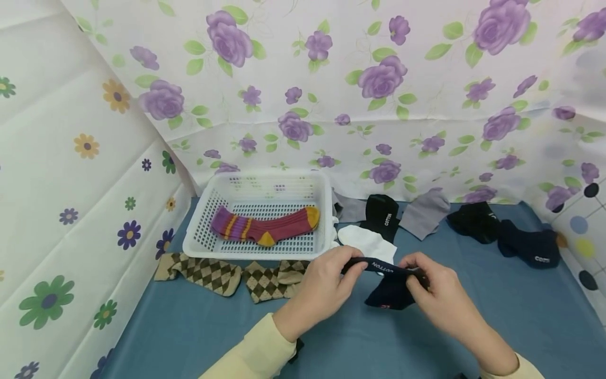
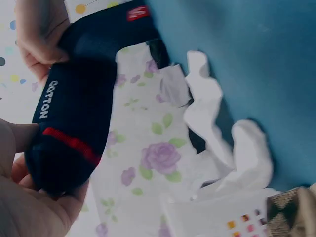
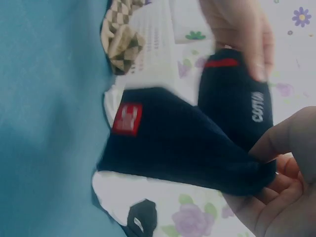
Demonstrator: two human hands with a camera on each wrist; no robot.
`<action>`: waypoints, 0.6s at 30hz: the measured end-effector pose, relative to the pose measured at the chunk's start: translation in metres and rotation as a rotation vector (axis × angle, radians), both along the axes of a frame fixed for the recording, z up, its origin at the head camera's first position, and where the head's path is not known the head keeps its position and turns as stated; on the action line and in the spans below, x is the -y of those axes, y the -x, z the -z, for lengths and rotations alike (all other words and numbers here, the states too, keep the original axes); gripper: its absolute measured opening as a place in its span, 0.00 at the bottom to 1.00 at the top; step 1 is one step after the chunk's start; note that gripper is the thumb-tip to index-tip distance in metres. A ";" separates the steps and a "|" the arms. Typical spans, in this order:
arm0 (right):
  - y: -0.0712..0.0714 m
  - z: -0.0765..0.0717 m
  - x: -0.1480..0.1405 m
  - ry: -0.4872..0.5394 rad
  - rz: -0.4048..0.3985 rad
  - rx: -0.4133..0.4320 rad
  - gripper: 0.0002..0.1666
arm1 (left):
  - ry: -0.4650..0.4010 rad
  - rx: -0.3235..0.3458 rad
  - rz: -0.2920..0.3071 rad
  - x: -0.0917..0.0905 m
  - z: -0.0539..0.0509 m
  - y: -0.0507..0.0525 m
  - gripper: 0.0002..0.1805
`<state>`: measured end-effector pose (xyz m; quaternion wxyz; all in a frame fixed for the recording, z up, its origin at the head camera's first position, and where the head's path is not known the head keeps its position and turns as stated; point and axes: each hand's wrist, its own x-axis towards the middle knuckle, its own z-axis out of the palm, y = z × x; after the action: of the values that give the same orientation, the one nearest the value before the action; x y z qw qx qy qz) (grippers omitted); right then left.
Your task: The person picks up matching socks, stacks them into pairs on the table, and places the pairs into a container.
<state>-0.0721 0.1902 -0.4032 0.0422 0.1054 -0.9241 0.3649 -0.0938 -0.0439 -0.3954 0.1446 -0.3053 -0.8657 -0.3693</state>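
Over the blue cloth (image 1: 478, 279), in head view, pinches a navy sock (image 1: 390, 288) between left hand (image 1: 331, 281) and right hand (image 1: 437, 295), with thumbs and fingers closed on its upper edge. Shows a white sock (image 1: 364, 242) just beyond the grip, argyle socks (image 1: 210, 273) to its left, and a white basket (image 1: 194, 234) farther back on that side. From left wrist, reveals a red stripe (image 2: 71, 144) beside the left-hand hold. From right wrist, exposes a red label (image 3: 127, 119) on fabric stretching away from the right-hand pinch.
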 end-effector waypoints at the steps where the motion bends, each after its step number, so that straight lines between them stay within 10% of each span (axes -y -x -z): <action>1: 0.001 0.001 0.002 0.001 -0.018 0.014 0.17 | -0.023 -0.024 0.010 -0.001 -0.003 0.001 0.08; 12: 0.007 -0.006 0.031 0.028 -0.170 -0.023 0.18 | -0.012 -0.169 0.179 -0.011 -0.017 0.009 0.08; 18: 0.010 -0.012 0.036 0.102 -0.137 -0.026 0.17 | -0.125 0.092 0.146 -0.010 -0.006 0.007 0.38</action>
<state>-0.0822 0.1544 -0.3910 0.0346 0.1710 -0.8942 0.4122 -0.1005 -0.0336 -0.3890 0.0963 -0.3407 -0.8223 -0.4456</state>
